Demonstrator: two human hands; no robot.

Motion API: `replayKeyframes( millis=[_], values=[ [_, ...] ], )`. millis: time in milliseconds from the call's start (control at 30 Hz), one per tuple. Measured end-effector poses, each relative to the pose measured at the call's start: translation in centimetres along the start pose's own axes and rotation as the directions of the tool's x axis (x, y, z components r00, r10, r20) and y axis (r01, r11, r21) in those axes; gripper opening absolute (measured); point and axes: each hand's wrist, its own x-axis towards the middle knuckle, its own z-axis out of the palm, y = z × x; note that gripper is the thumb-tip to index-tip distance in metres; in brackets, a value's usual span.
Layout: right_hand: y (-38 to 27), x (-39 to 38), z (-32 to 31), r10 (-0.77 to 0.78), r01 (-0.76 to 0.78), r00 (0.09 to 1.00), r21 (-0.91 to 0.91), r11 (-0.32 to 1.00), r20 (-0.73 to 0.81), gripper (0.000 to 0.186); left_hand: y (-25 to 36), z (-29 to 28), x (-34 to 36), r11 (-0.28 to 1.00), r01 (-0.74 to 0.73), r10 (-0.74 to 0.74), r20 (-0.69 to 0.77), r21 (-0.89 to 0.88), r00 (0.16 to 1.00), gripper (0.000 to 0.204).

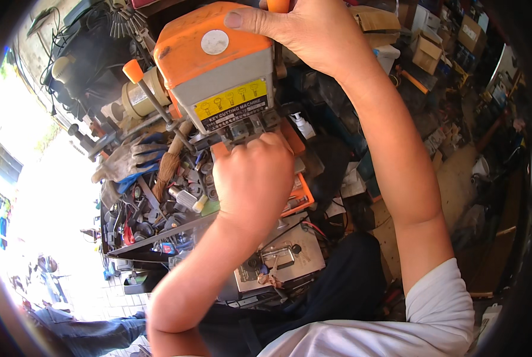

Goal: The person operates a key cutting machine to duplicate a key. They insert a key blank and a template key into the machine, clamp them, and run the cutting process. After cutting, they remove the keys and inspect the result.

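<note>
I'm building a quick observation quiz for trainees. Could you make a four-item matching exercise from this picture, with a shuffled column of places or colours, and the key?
Column one
1. Left hand
2. Right hand
3. Work glove
4. Front label

Column two
A. Mostly yellow
B. At the upper right of the orange cover
C. Left of the machine, beside the straw brush
D. In front of the machine, below its grey body

Right pairs: 1-D; 2-B; 3-C; 4-A

Left hand point(254, 172), fingers point(270, 138) partly hidden, right hand point(304, 30) top-cropped
</note>
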Motion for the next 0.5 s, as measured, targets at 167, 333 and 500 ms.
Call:
replayKeyframes(
  millis=[167,333,500],
  values=[
    [-0.8,0.0,0.0,0.028,-0.028,1.000,-0.029,0.999,0.008,0.067,0.4,-1.3,1.1,0.930,-0.252,0.204,0.195,0.268,0.959,0.004],
    [0.2,0.2,0.0,0.000,-0.001,1.000,0.049,0.999,0.013,0.068,-0.4,-2.8,2.0,0.915,-0.350,0.299,0.241,0.203,0.923,0.005],
    [0.2,0.2,0.0,0.026,-0.026,0.999,0.007,1.000,0.038,0.068,-1.9,-3.2,0.7,0.987,-0.105,0.122,0.144,-0.120,0.982,0.025]
  ],
)
